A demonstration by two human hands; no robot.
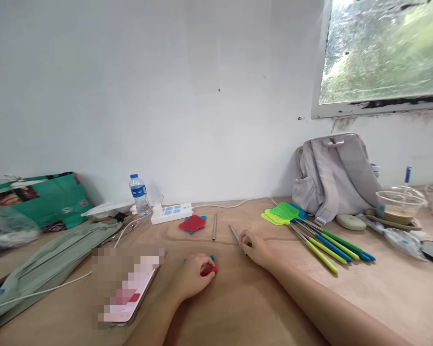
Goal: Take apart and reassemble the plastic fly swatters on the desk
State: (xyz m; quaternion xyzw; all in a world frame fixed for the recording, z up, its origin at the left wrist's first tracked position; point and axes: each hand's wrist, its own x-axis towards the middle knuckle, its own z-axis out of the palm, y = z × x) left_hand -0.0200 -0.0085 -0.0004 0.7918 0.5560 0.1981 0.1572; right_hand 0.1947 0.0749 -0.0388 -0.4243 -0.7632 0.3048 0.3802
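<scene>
My left hand [193, 275] is closed around a red handle [210, 271], low over the table. A blue handle [212, 257] lies just beyond those fingers, mostly hidden by the hand. Between the fingertips of my right hand [254, 246] is a thin metal rod [233, 232], pointing away to the upper left. A second metal rod [214, 228] lies loose to the left of it. Farther back, a red fly swatter head [192, 223] rests on top of a blue one [204, 218].
Several fly swatters with green heads [283, 211] lie at right, before a grey backpack [332, 178]. A phone [133, 288], power strip [171, 212] and water bottle [140, 194] are at left. A lidded cup [397, 206] stands far right.
</scene>
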